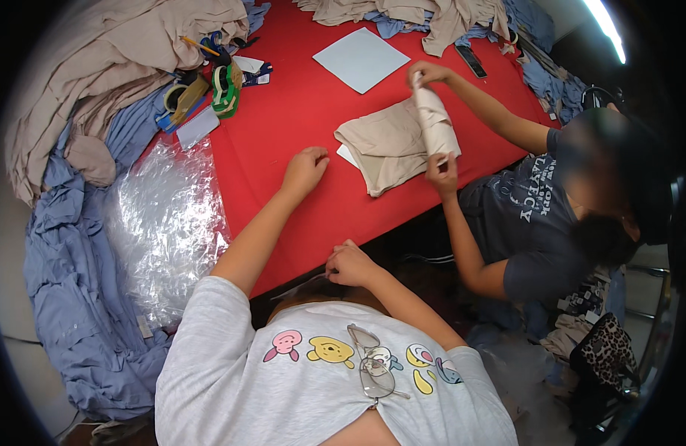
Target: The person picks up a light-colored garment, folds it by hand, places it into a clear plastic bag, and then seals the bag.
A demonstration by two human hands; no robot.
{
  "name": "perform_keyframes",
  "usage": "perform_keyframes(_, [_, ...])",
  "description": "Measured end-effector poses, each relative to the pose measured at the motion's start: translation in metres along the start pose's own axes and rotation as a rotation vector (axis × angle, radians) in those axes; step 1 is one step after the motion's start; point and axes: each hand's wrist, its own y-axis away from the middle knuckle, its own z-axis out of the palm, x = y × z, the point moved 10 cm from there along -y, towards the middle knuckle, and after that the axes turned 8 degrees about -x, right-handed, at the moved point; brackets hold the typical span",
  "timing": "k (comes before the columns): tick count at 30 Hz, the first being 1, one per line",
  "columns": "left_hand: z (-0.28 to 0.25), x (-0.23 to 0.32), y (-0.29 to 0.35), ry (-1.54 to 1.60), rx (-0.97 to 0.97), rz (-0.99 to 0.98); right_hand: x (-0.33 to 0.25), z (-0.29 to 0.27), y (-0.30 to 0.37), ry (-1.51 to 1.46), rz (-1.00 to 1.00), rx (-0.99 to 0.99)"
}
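Note:
My left hand (306,171) rests on the red-covered table (276,230), its fingers curled in and nothing visible in them. At the table's near edge is my right hand (350,264), fingers bent inward, with no object showing in it. To the right of my left hand, and apart from it, lies a folded beige garment (384,145) with a bit of white card poking out at its left side. A co-worker's two hands (442,172) grip the garment's rolled or folded right part (437,126), raised off the table.
A heap of clear plastic bags (168,230) lies on the left, beside blue garments (83,297) and beige garments (120,67). Green (225,89) and tan tape dispensers (185,100) stand near them. A white sheet (361,59) and a phone (471,61) lie farther back. The co-worker (536,215) stands right.

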Motion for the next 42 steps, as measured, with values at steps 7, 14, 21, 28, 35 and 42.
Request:
perform_keyframes(7, [0.018, -0.046, 0.183, 0.555, -0.270, -0.177, -0.008, 0.006, 0.000, 0.145, 0.048, 0.046])
perform_keyframes(14, [0.012, -0.092, 0.311, 0.718, -0.131, -0.345, -0.011, 0.009, -0.004, 0.188, 0.136, 0.027])
perform_keyframes(21, [-0.016, -0.092, 0.316, 0.652, -0.080, -0.309, -0.029, 0.017, 0.003, 0.198, 0.206, -0.046])
perform_keyframes(28, [-0.036, -0.095, 0.314, 0.620, -0.005, -0.315, -0.026, 0.026, 0.033, 0.128, 0.219, -0.039])
perform_keyframes(35, [-0.007, -0.061, 0.310, 0.574, -0.021, -0.306, 0.004, 0.027, 0.069, 0.105, 0.269, -0.072])
perform_keyframes(42, [0.031, 0.018, 0.304, 0.101, -0.082, -0.141, 0.021, 0.029, 0.104, 0.109, 0.235, -0.105])
